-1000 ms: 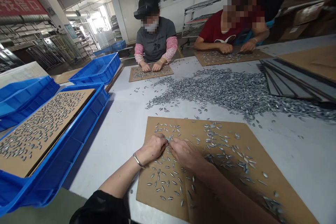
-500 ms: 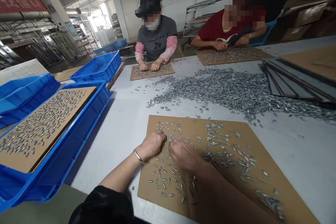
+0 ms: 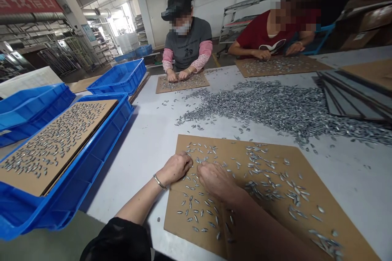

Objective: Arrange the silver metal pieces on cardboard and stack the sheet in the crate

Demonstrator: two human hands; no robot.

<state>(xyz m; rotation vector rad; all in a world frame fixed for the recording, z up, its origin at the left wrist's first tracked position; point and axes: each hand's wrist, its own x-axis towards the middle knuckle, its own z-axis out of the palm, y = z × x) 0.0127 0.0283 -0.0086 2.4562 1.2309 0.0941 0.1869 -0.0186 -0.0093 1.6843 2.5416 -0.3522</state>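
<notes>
A brown cardboard sheet (image 3: 196, 236) lies before me, with many small silvery leaf-shaped metal pieces (image 3: 260, 157) scattered over it. Near its left edge, my left hand (image 3: 177, 167) is closed, fingers curled down at the board, a bracelet on the wrist. My right hand (image 3: 214, 177) is closed too, just to the right, knuckles up and fingertips pressed toward the pieces. Whatever the fingers of either hand hold is hidden or too small to make out. Separate pieces lie spread below the hands; denser clusters lie to the right.
Beyond the board stretches a large heap of metal pieces (image 3: 260, 104). A blue crate (image 3: 101, 147) at left carries a piece-covered cardboard sheet (image 3: 39, 183). Dark-edged boards (image 3: 339, 94) are stacked at right. Two co-workers (image 3: 186, 53) handle pieces on cardboard across the table.
The whole view has shifted slightly, so things appear a little further right. Both my hands stay close together over the same part of the board, with only small finger movement.
</notes>
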